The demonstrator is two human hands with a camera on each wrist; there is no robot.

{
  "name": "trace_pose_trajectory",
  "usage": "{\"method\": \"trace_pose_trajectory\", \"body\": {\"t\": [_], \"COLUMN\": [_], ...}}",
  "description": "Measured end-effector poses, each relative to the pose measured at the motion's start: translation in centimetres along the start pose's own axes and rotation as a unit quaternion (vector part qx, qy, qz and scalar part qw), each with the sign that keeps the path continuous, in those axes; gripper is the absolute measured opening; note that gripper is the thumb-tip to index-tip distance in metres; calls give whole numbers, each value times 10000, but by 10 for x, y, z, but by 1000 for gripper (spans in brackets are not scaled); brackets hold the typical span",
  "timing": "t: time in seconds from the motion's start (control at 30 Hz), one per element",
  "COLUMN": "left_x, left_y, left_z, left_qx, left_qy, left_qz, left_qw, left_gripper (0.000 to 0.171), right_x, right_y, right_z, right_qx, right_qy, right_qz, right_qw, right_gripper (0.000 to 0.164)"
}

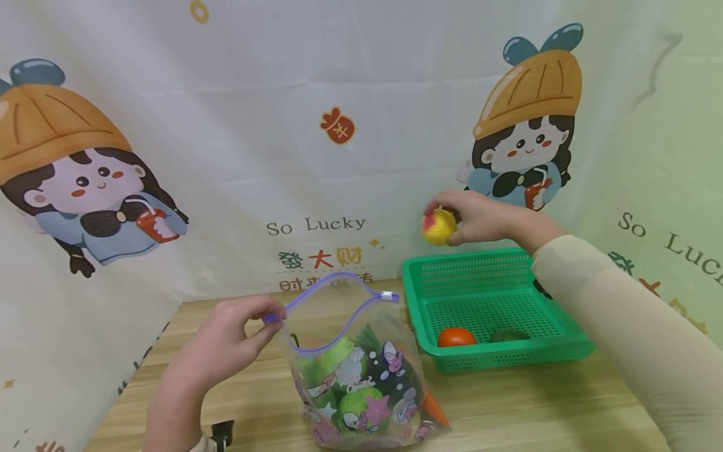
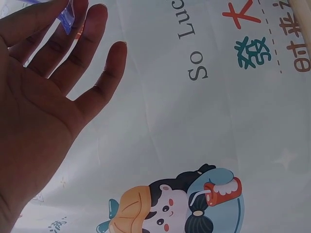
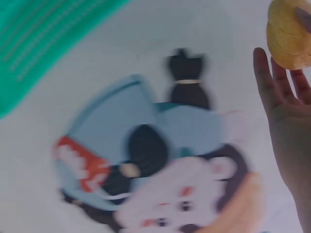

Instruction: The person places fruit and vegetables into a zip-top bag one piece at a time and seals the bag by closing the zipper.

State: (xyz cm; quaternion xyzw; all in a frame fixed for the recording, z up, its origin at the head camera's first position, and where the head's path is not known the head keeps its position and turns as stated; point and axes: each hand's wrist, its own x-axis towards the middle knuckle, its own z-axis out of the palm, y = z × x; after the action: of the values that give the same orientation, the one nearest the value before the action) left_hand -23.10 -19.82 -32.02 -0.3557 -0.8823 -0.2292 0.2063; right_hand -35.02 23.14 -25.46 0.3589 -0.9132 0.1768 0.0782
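Observation:
My left hand [image 1: 231, 333] pinches the left end of the purple zip edge of a clear printed slider bag [image 1: 395, 370], whose mouth gapes. In the left wrist view, the left hand's [image 2: 48, 87] other fingers spread away from the purple strip [image 2: 67, 18]. Inside the bag show green round produce [image 1: 361, 405], dark green items and an orange carrot [image 1: 433, 408]. My right hand [image 1: 480, 216] holds a yellow and pink peach-like fruit [image 1: 439, 227] above the back of a green basket [image 1: 508, 361]. The right wrist view shows the fruit [image 3: 289, 36] at the fingertips.
Within the basket, a tomato [image 1: 456, 337] and a dark green vegetable [image 1: 509, 336] lie along the front side. The basket stands right of the bag on a wooden table [image 1: 491, 420]. A printed cloth [image 1: 248, 125] hangs close behind and at both sides.

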Motion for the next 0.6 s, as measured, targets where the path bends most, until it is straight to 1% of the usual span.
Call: {"method": "trace_pose_trajectory", "body": {"t": [0.07,0.13,0.23,0.33,0.4,0.47,0.6], "left_x": [0,0,0,0,0,0,0], "left_y": [0,0,1,1,1,1,0], "left_z": [0,1,0,0,0,0,0], "left_qx": [0,9,9,7,-8,-24,-60], "left_qy": [9,34,42,43,39,48,57], "left_qz": [11,35,48,44,45,68,104], "left_qw": [10000,10000,10000,10000,10000,10000,9999], "left_gripper": [21,23,23,23,23,23,23], "right_x": [5,9,13,16,17,17,19], "right_y": [-18,-36,-63,-87,-103,-117,-139], "right_z": [-3,-5,-5,1,6,12,24], "right_qx": [0,-59,-223,-432,-583,-705,-952], "right_qy": [157,304,446,448,372,255,17], "right_qz": [-426,-884,-1532,-2008,-2200,-2282,-2216], "right_qw": [9990,9956,9869,9777,9730,9707,9705], "right_gripper": [54,54,55,56,55,55,53]}}
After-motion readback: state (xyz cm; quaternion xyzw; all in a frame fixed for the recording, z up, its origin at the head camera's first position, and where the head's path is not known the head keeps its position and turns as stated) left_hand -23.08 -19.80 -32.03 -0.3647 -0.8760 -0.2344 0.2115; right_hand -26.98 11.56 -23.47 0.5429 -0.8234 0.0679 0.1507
